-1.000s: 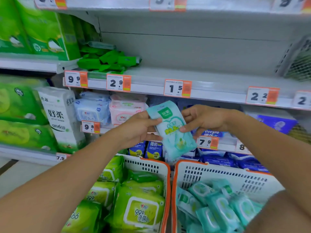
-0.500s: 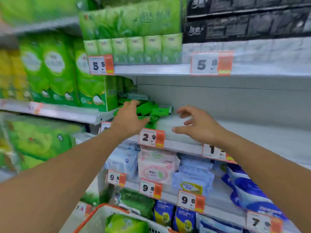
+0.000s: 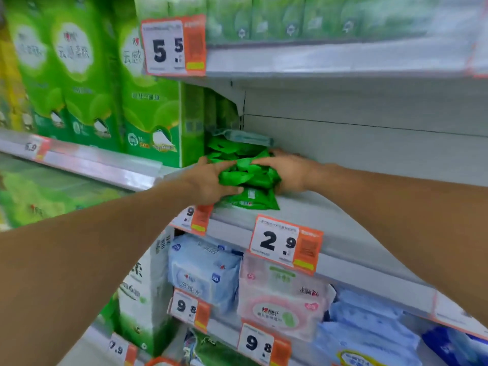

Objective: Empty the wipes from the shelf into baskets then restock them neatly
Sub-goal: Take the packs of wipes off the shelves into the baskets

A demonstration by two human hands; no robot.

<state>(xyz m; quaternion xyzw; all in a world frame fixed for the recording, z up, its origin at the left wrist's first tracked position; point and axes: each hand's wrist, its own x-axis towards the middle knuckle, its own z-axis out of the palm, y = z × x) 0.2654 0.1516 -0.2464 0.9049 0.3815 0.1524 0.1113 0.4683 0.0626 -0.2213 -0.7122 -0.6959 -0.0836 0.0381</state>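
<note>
A loose pile of small green wipe packs [image 3: 247, 173] lies at the left end of the grey middle shelf [image 3: 330, 223]. My left hand [image 3: 211, 180] presses against the pile's left side and my right hand [image 3: 287, 173] against its right side, so both hands clasp the heap between them. A pale teal wipe pack [image 3: 244, 136] lies on top of the pile at the back. The bottom green pack [image 3: 250, 200] rests flat on the shelf near its front edge. The baskets are almost out of view; only an orange rim [image 3: 161, 361] shows at the bottom.
Tall green tissue packs [image 3: 148, 107] stand just left of the pile. The shelf to the right of my hands is bare grey metal. Below are blue wipe packs [image 3: 203, 270] and pink wipe packs [image 3: 282, 299] behind price tags [image 3: 286, 243].
A second ago both hands held a teal wipe pack over the baskets. They have risen to the shelf and closed around the green pile; the view has tilted up.
</note>
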